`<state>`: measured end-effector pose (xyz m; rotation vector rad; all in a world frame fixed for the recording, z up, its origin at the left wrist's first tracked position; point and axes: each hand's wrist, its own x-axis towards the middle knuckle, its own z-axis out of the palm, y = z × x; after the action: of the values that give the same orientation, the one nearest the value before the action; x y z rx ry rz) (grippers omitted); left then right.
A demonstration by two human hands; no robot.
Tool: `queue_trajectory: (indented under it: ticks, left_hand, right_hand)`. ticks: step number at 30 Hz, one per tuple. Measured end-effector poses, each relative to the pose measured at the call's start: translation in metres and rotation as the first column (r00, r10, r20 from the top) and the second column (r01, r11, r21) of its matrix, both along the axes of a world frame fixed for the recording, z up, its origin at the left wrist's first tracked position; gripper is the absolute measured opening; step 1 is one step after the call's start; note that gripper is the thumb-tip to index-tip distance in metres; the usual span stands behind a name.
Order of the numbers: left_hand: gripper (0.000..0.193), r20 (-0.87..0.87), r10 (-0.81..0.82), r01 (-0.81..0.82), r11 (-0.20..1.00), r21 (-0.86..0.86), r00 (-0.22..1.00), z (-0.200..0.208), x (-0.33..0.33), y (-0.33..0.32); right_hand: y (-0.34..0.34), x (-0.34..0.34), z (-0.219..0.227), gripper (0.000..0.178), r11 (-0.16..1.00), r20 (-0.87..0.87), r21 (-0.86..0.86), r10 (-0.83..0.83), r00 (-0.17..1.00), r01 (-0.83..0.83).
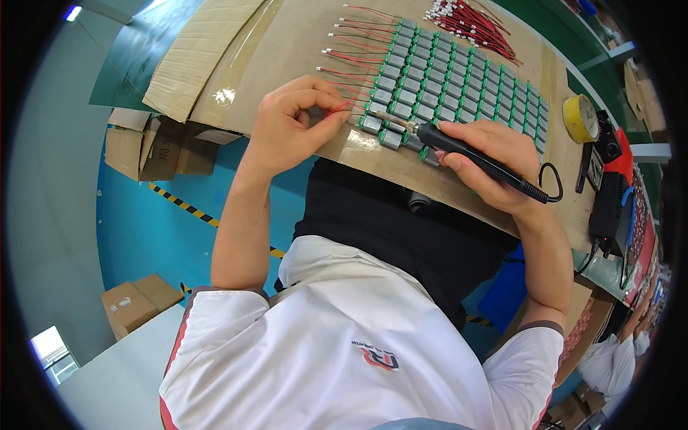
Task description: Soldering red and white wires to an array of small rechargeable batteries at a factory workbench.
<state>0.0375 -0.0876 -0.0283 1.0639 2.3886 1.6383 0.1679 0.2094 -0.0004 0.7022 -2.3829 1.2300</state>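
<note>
My left hand (297, 123) pinches a thin red wire (342, 107) between thumb and fingertips, at the near left corner of a block of small cells. In my right hand (494, 158) is a black soldering iron (476, 155), held like a pen. Its metal tip points left, close to the wire end and a cell at the block's edge; whether it touches cannot be made out. The grey battery cells (432, 87) with green edges lie in several tight rows. From the far left-hand cells, red and black wires with white plugs (355, 74) stick out leftward.
A pile of loose red wires with white plugs (473, 27) lies at the table's far side. Yellow tape (580, 119) and a black power box (608, 208) sit at the right. The cardboard-covered tabletop (279, 54) ends just before my body. Cardboard boxes (154, 147) stand at left.
</note>
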Motion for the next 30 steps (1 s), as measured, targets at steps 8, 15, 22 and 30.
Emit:
queue_trajectory:
  ticks: [8,15,22,30]
  left_hand:
    - [0.022,-0.199,-0.017,0.029,0.998,0.058,0.98,-0.005,-0.002,-0.002]
    - [0.022,-0.166,0.022,-0.012,0.998,0.06,0.986,0.001,0.006,0.002]
    - [0.017,-0.235,-0.053,0.067,0.997,0.049,0.971,0.0,-0.002,-0.005]
    - [0.012,-0.093,-0.072,0.078,0.996,0.054,0.993,0.006,0.005,-0.002]
  right_hand:
    - [0.0,0.0,-0.001,0.035,1.0,-0.004,0.007,-0.008,1.0,0.008]
    - [0.001,0.0,-0.001,0.035,1.0,-0.011,0.008,-0.011,1.0,0.011]
    - [0.001,0.001,0.0,0.034,0.999,-0.026,0.028,-0.018,0.999,0.019]
    - [0.003,0.001,-0.001,0.038,0.999,-0.023,0.026,0.047,0.999,-0.047]
